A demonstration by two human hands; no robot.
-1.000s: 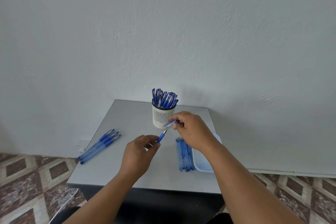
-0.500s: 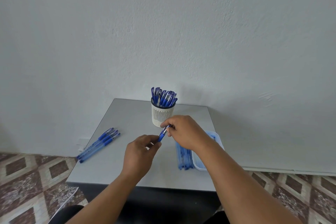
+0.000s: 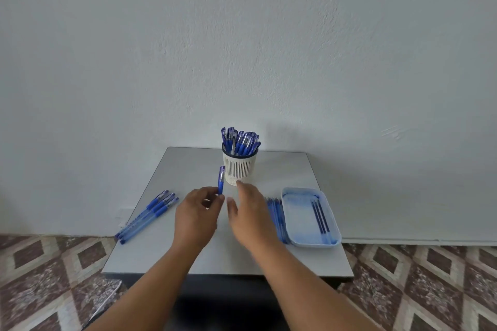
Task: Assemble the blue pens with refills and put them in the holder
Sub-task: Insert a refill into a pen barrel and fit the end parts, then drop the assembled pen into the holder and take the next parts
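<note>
Left hand (image 3: 197, 213) pinches pen (image 3: 221, 179) upright (capped); right hand (image 3: 248, 207) spread.

Two bare forearms reach in from the bottom edge, with no sleeves, cuffs or gloves on them. The left hand (image 3: 197, 216) and the right hand (image 3: 248, 212) carry no rings, and neither wrist shows a watch, band or bracelet. The right hand is slightly blurred, so its fingernails cannot be made out. Both arms are uncovered as far back as the frame shows them. Below them, between the elbows, lies a dark shape too dim to tell apart.
</note>
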